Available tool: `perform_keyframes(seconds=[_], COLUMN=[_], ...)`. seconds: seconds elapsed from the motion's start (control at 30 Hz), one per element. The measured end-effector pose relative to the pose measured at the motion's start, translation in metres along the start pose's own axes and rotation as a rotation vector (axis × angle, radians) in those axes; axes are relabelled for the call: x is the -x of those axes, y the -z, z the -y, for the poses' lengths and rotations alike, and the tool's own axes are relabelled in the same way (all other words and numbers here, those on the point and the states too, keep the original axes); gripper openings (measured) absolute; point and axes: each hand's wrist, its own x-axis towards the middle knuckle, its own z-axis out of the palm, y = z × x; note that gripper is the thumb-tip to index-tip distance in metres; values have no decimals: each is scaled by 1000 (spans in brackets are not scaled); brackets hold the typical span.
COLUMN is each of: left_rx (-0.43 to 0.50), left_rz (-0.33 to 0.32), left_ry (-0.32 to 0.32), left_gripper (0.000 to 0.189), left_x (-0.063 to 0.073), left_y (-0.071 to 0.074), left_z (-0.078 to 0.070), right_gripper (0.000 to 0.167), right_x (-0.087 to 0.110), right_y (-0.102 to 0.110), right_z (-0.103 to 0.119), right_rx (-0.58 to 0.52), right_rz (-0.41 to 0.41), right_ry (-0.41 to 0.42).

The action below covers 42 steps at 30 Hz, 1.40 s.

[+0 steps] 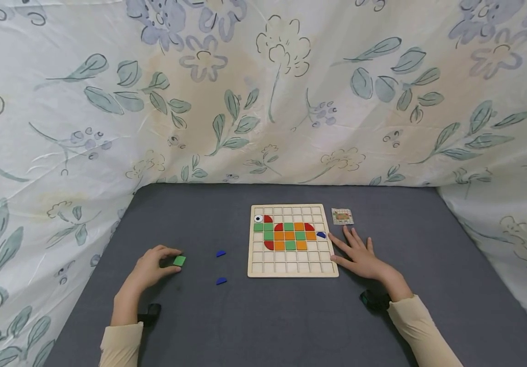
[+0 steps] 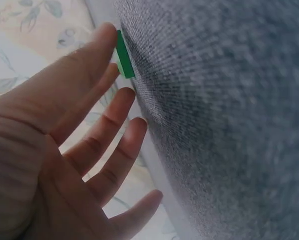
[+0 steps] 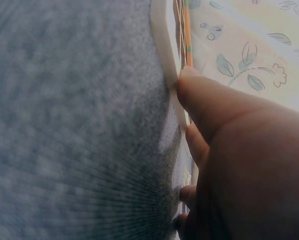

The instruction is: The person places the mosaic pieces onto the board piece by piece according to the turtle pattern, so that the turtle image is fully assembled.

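Note:
My left hand (image 1: 149, 266) pinches a green square tile (image 1: 179, 261) between thumb and index finger, low at the table on the left. In the left wrist view the tile (image 2: 124, 56) stands by the thumb tip, and the other fingers are spread apart. My right hand (image 1: 363, 259) lies with fingers extended at the right edge of a wooden grid board (image 1: 291, 276); its thumb (image 3: 197, 90) touches the rim. Red, green and orange tiles form a fish-like shape on the board, with an eye tile (image 1: 258, 218) at upper left and a blue piece (image 1: 321, 235) at right.
Two blue rounded pieces, one farther back (image 1: 221, 253) and one nearer (image 1: 221, 281), lie between the left hand and the board. A small picture card (image 1: 342, 216) sits beyond the right fingertips. Flowered cloth (image 1: 272, 102) hangs behind the grey table (image 1: 254, 321).

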Motion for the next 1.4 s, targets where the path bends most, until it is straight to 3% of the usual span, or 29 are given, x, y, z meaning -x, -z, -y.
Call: perform_keyframes(seconds=[0.3,0.67,1.07,1.4], left_rx=[-24,-126,-134,-146], left_rz=[4,-5,-19,-50], left_ry=[14,-61,-142,-166], left_gripper=[27,20,24,24], left_x=[0,-7,-25,-43], left_y=[1,-7,-20,-37], left_z=[0,-8,-40,-69], right_gripper=[69,68,67,67], right_x=[-1,1,2,1], right_y=[-1,-1,1,1], right_z=[-2,0,1,0], right_rx=[2,0,7,-11], right_rz=[-1,-15,-20,-13], right_ry=[1,12,9,15])
